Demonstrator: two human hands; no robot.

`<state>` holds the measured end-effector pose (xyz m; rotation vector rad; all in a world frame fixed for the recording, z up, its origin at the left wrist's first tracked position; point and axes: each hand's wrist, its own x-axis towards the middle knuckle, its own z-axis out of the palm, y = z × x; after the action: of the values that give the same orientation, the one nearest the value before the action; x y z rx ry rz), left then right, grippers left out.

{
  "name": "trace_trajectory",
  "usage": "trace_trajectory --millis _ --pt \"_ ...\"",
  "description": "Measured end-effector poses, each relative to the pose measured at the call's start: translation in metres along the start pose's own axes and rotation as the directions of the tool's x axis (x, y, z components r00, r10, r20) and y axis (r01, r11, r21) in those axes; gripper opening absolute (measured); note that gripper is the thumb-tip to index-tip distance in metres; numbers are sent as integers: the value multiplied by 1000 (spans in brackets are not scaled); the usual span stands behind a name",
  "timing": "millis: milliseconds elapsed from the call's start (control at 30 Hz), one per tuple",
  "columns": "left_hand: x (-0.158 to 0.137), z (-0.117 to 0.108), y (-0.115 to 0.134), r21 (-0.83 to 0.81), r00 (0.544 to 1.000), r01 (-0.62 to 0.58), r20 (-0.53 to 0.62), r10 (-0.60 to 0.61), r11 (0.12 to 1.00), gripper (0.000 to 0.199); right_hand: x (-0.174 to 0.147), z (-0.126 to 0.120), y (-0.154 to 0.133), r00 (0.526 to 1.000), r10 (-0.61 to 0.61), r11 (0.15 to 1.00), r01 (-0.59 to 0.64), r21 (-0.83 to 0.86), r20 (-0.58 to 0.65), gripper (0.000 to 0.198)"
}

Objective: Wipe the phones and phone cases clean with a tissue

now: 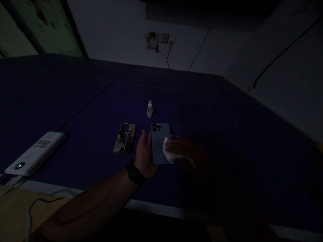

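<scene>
My left hand (145, 156) holds a blue-grey smartphone (158, 151) from beneath, its back with the camera lenses facing up. A white tissue or cloth (170, 155) is in my right hand (188, 150), whose fingers press it against the right part of the phone's back. Part of my right hand is lost in the dark. To the left of the phone lies a patterned phone case (125, 138) with a camera cut-out. Just beyond the phone stands a small dropper bottle (149, 110), upright, with a white cap.
All of this is on a dark blue table (96, 101) with a white edge line. At the left lies a white power bank (36, 153) with a lit display and a cable (29, 215). Wall sockets (163, 38) with wires are at the back. The room is dim.
</scene>
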<state>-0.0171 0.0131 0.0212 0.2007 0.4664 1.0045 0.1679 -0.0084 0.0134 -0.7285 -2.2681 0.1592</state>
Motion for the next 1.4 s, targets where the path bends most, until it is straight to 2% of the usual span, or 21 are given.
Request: trace_trajectory --millis 167,267,333,433,600,733,800,900,967,1133,1267,1333,1400 --pt "-1 1 1 -46 997 82 17 -82 996 68 2 17 -6 981 -92 996 89 23 171 48" --pt "-1 0 2 -60 997 78 25 -77 995 70 0 16 -4 965 -160 983 137 119 207 55" --pt "-2 0 2 -42 999 39 27 -38 998 70 -1 13 -1 968 -162 981 137 137 193 51" --pt "-2 1 0 -15 999 18 27 -17 1000 68 -2 11 1 983 -79 996 71 52 166 44" --pt "-2 1 -1 -9 999 39 27 -39 999 66 -2 9 1 983 -137 986 123 113 126 42" --pt "-1 -1 0 6 999 13 43 -13 1000 62 -5 -6 6 999 -43 998 42 -51 -28 32" --pt "-1 -2 0 8 999 0 42 0 1000 61 -6 -10 7 999 -35 995 33 -99 -26 34" --pt "0 -2 0 -4 999 -15 29 15 1000 61 -6 -6 5 994 -79 996 82 -31 69 33" --pt "0 -2 0 -7 1000 -20 22 20 1000 60 -6 -3 4 990 -105 994 102 43 90 31" --pt "0 0 -1 -1 1000 -9 20 9 1000 60 -3 -5 6 998 -55 998 56 -30 13 27" --pt "1 -1 0 6 1000 -10 8 10 1000 61 -2 -7 4 994 -106 990 104 90 8 27" --pt "0 -2 0 1 1000 7 15 -7 1000 60 -4 -8 3 997 -15 996 21 85 -71 26" --pt "-1 -3 -1 -2 999 29 38 -29 1000 59 -6 -8 3 968 182 983 -178 38 -170 27"
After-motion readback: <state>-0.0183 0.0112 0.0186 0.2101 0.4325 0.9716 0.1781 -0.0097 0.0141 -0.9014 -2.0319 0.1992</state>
